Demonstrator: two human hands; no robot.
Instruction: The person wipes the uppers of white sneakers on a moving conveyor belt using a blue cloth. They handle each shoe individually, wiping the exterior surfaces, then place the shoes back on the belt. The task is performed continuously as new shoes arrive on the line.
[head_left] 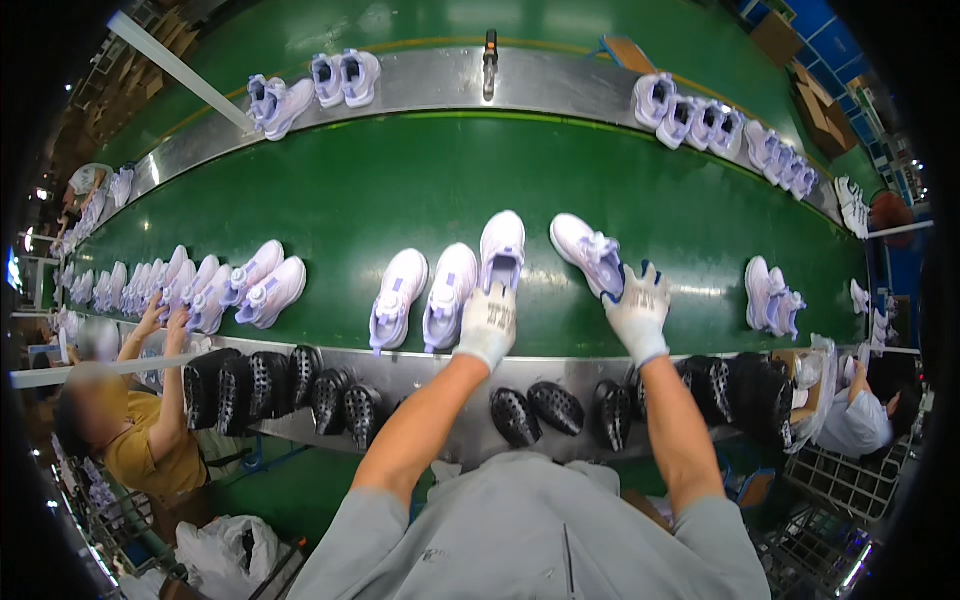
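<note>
Both my hands wear white work gloves, the right one with blue fingertips. My left hand (489,325) grips the heel end of a pale lilac-white sneaker (502,243), its toe pointing away from me. With my right hand (639,309) I hold the heel of a matching sneaker (588,250), which slants with its toe to the far left. Both shoes are on the green conveyor belt (400,180). Just left of my left hand, two more such sneakers lie there, a nearer one (450,295) and another (399,300); their toes point away.
Black perforated shoe-shaped pieces (516,417) line the metal ledge (450,400) before me. More sneakers (768,298) sit right on the belt, others (270,285) left, and some (345,78) on the far rail. A co-worker in a yellow shirt (155,445) handles shoes at left; another (855,425) is at right.
</note>
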